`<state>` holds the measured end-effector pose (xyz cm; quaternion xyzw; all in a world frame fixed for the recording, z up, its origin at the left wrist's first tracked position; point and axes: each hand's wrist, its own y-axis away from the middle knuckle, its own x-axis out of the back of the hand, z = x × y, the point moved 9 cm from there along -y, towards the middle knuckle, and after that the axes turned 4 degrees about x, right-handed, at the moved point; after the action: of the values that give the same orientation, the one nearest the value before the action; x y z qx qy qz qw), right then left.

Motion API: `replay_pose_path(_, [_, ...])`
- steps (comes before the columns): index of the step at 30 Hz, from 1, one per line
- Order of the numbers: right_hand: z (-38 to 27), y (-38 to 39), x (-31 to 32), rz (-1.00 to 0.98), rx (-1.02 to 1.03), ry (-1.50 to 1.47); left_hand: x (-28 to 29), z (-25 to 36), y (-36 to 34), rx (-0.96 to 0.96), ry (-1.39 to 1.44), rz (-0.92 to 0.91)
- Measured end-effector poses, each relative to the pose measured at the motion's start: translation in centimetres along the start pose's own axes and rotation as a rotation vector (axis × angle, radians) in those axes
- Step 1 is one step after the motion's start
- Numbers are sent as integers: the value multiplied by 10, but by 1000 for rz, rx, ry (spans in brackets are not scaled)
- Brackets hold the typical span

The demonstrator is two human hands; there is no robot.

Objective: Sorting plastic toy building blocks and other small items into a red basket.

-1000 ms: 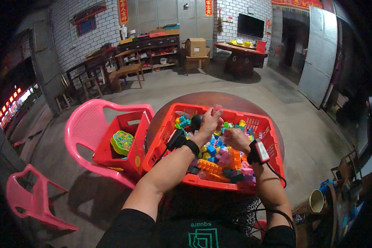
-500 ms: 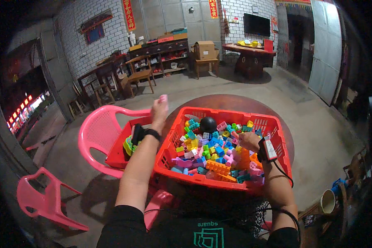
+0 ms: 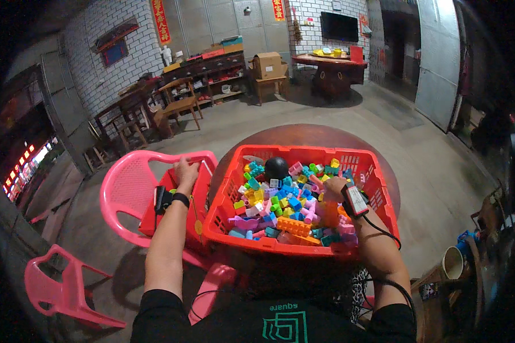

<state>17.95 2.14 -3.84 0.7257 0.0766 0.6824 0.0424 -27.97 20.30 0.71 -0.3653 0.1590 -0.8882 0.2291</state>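
Note:
My left hand [image 3: 186,173] is over the smaller red bin [image 3: 198,191], which rests on a pink plastic chair [image 3: 123,186]. Its fingers are blurred, and I cannot make out a brick in them. My right hand [image 3: 334,187] reaches into the right side of a large red basket [image 3: 292,247], its fingers curled in among colourful toy building bricks [image 3: 292,203]. What those fingers grip, if anything, is hidden. A black ball [image 3: 276,168] lies on the bricks near the back of the basket. A long orange brick [image 3: 293,226] lies near the front.
The basket stands on a round brown table [image 3: 303,134]. A second pink chair [image 3: 68,280] is at the lower left. Farther back are a wooden chair [image 3: 180,106], a cardboard box [image 3: 269,65] on a stool and a dark table [image 3: 337,71]. A cable hangs from my right wrist.
My left hand has come down and to the left, over the smaller bin; the pink brick it held no longer shows. The right hand stays among the bricks. The whole view has shifted slightly.

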Motion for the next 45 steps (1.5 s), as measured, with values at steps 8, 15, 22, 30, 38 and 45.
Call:
replay_pose_path(8, [-5,20,65,446,178,-374,-91,215,102,-201,540,-390])
replay_pose_path(15, [25,18,77,694,240,-977,-161,294,246,-191,689,-1124])
replay_pose_path(22, [16,25,80,751,321,-902,-146,290,263,-69,752,-1286])
replay_pose_path(30, [-28,18,62,716,405,-902,-168,263,233,81,887,-1129])
replay_pose_path(38, [11,13,58,640,192,-1236,-149,275,252,-21,739,-1224])
replay_pose_path(45, [10,25,76,813,247,-1207,-160,273,257,-18,722,-1227])
